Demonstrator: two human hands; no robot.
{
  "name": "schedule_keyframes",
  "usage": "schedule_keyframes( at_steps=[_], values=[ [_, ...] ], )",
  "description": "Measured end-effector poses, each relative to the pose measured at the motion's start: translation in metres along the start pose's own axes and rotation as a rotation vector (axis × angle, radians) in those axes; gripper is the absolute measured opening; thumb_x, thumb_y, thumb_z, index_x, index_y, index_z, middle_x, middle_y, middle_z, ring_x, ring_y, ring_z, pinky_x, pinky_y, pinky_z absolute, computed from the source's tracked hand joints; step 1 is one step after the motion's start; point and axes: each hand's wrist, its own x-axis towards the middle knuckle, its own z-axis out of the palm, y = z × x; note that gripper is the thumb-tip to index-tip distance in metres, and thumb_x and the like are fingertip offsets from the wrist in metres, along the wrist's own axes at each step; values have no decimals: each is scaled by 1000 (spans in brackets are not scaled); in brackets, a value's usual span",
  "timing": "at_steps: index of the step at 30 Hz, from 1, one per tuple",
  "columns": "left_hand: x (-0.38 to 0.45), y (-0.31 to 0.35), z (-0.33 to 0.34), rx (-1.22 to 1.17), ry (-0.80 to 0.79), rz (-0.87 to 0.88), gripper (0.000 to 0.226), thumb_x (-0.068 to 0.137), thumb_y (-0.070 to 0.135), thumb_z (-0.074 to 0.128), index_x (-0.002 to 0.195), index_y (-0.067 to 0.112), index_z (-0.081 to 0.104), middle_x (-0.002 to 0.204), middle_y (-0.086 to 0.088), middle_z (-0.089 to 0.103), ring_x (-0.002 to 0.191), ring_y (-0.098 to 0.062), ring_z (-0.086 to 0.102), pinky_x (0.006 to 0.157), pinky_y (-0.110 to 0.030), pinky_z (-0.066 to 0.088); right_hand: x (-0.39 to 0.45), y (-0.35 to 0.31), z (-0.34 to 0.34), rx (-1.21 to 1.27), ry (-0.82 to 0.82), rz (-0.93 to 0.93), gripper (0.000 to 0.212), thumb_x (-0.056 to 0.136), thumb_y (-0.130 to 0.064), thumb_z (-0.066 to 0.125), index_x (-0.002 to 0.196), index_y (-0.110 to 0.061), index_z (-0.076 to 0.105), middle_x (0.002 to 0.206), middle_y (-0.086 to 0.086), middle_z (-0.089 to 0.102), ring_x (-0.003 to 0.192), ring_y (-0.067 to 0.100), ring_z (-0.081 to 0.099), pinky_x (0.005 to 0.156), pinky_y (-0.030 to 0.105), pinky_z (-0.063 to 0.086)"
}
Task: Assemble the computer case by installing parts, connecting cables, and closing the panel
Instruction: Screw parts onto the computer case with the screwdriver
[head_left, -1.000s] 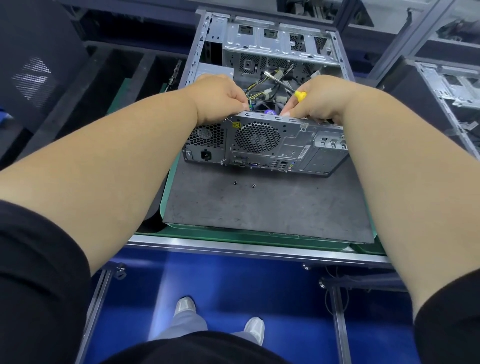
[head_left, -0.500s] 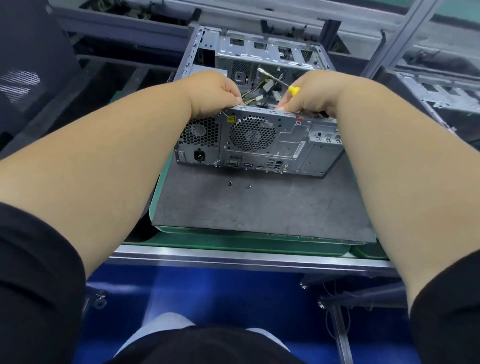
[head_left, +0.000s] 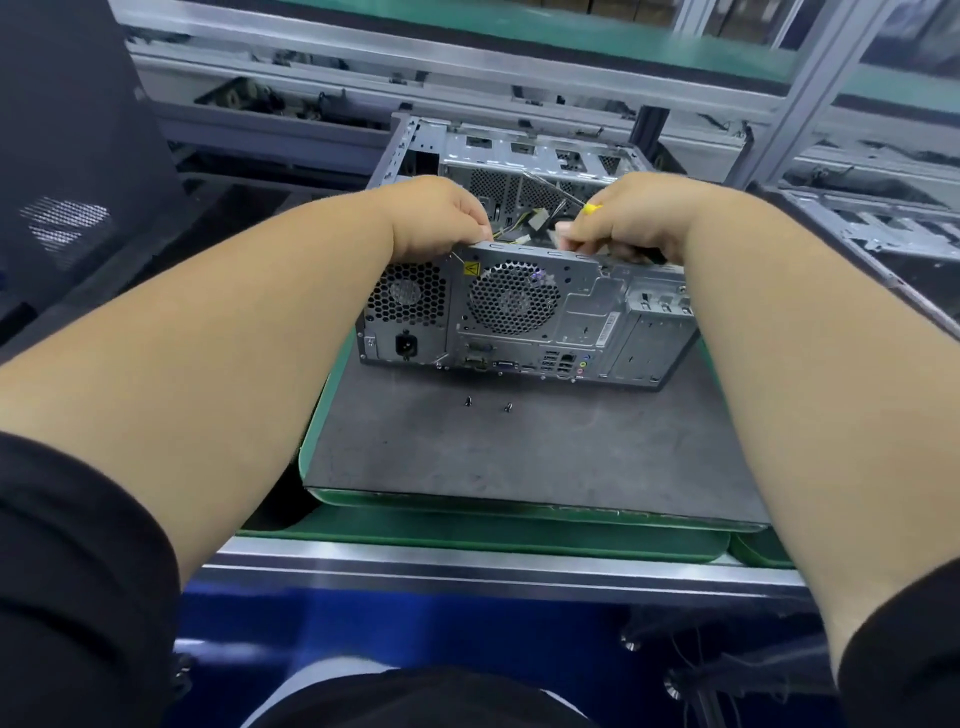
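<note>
The light is bright and even, and it seems to come from above. Shadows are soft and small. A pale shine runs along the metal table edge (head_left: 467, 564) near the bottom. The wide lens bends things at the sides, so both arms look very big and stretched. The rails (head_left: 363, 47) at the top look smeared and blurry. The computer case (head_left: 524, 306) in the middle looks sharper.

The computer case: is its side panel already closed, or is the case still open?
Open. The computer case has no panel on top: its inner metal frame and cables show between the left hand and right hand.
</note>
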Motion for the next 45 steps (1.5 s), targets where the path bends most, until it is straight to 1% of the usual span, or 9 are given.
schedule_keyframes(
  at_steps=[4, 6, 9, 13, 17, 22, 33, 39, 45],
  values=[
    [-1, 0, 2, -7, 12, 3, 17, 93, 26, 56, 95, 26, 74, 90, 9, 66, 69, -10, 54, 59, -20, 41, -10, -1, 6, 20, 64, -43, 35, 87, -51, 71, 78, -17, 76, 63, -9, 68, 39, 7, 40, 40, 14, 35],
    [-1, -1, 2, 0, 18, 20, 17, 94, 27, 56, 96, 26, 73, 112, 7, 65, 83, -12, 59, 69, -22, 44, -17, 1, 6, -85, 82, -87, 24, 81, -41, 76, 80, -17, 75, 60, -11, 64, 45, 8, 47, 46, 17, 40],
    [-7, 0, -1, 226, 1, 145, 21, 97, 18, 55, 108, 15, 72, 125, -5, 63, 112, -26, 56, 87, -26, 39, -27, 1, 8, -336, 69, -188, 17, 77, -18, 75, 91, -27, 72, 79, -11, 68, 68, 7, 58, 62, 22, 44],
    [-13, 7, -5, 396, -87, 191, 38, 88, -6, 58, 120, 12, 68, 117, -11, 64, 104, -33, 58, 92, -36, 46, -34, 1, 12, -360, 81, -212, 32, 76, -8, 76, 98, -31, 71, 85, -12, 69, 76, 4, 61, 67, 21, 44],
    [-14, 7, -7, 152, -83, 46, 34, 85, 5, 54, 111, 20, 72, 111, -6, 67, 100, -24, 59, 83, -33, 48, -33, 4, 13, -323, 99, -231, 32, 75, -8, 78, 98, -29, 72, 84, -13, 70, 76, 4, 63, 65, 22, 45],
    [-14, -1, -6, 136, -130, 63, 37, 78, 4, 59, 99, 32, 74, 108, -15, 70, 87, -22, 56, 95, -52, 48, -28, 9, 13, -279, 106, -233, 31, 73, -13, 83, 98, -28, 73, 84, -11, 73, 70, 1, 64, 58, 20, 46],
    [-18, 2, -7, 106, -109, 52, 38, 78, 3, 58, 97, 31, 74, 105, -11, 71, 84, -20, 58, 91, -48, 52, -23, 10, 11, -236, 96, -209, 29, 73, -13, 85, 95, -29, 73, 77, -23, 67, 56, -14, 59, 51, 9, 41],
    [-15, 4, -5, 159, -95, 60, 24, 77, 9, 61, 90, 26, 72, 86, -3, 68, 73, -16, 54, 71, -31, 47, -25, 9, 8, -191, 53, -216, 30, 73, -15, 86, 94, -33, 73, 90, -16, 71, 77, -5, 63, 63, 15, 45],
    [-14, 2, -7, 153, -115, 84, 25, 80, 14, 58, 93, 29, 74, 85, 0, 70, 70, -13, 55, 69, -28, 47, -25, 9, 9, -190, 44, -216, 32, 74, -13, 85, 97, -32, 73, 93, -14, 73, 74, -6, 65, 61, 14, 46]
  ],
)
